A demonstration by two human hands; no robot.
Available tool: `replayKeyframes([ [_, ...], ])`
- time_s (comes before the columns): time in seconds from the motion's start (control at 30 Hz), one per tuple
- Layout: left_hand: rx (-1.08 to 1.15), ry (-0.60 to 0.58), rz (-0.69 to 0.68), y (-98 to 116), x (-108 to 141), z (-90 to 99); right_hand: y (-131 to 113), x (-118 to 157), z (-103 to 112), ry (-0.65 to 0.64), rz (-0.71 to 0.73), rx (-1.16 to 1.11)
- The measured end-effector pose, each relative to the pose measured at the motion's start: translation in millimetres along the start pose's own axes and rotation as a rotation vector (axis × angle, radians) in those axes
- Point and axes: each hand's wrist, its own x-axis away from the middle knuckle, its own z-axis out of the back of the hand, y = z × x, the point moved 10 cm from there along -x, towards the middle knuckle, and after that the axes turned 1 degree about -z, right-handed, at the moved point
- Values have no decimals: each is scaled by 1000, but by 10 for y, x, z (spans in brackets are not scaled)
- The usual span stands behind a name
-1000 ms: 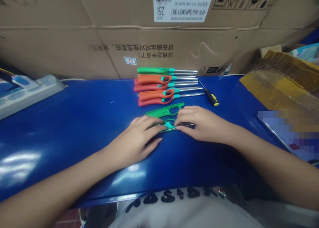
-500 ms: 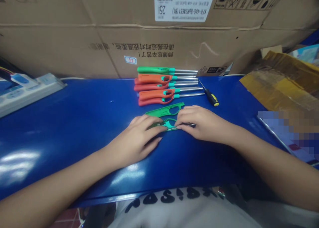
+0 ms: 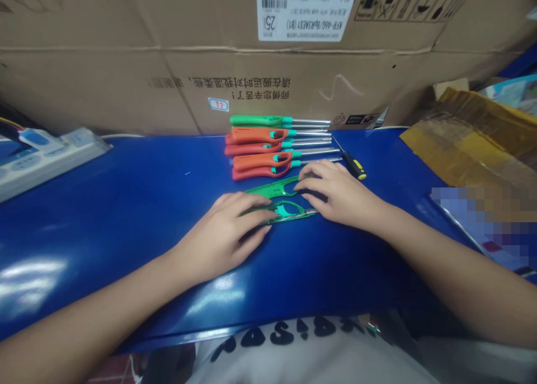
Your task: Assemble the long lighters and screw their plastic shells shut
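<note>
An opened green lighter half (image 3: pixel 289 211) with a teal trigger and a metal tube lies on the blue table. My left hand (image 3: pixel 229 233) has its fingers closed on the handle end of this half, hiding that end. Just behind it lies the other green shell half (image 3: pixel 272 189), which is empty inside. My right hand (image 3: pixel 331 191) is over the right end of that shell, fingertips at its loop, thumb a little apart from the fingers. Whether it grips the shell is unclear.
Several orange, red and green lighters (image 3: pixel 260 149) lie in a stack behind the hands, with a black and yellow screwdriver (image 3: pixel 354 165) to their right. A large cardboard box (image 3: pixel 126 87) stands behind. A power strip (image 3: pixel 54 160) sits left, brown wrapping (image 3: pixel 453 143) right.
My right hand has moved off the metal tube end of the near half and up to the empty shell. My left hand stays on the near half.
</note>
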Motion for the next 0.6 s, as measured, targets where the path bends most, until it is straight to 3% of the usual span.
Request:
replayKeyframes([
  [0.23,-54,111,22,-65,-15,195,68,-20,40,21,-41,-119],
  [0.4,-225,203,-26,-79,-20,349,118,-20,111,136,-204,-564],
  [0.5,-263,180,-44,-75,-13,361,142,-5,-50,68,-366,-889],
  [0.6,-257,130,-50,-74,-9,340,94,1,-167,-24,-419,-1015],
])
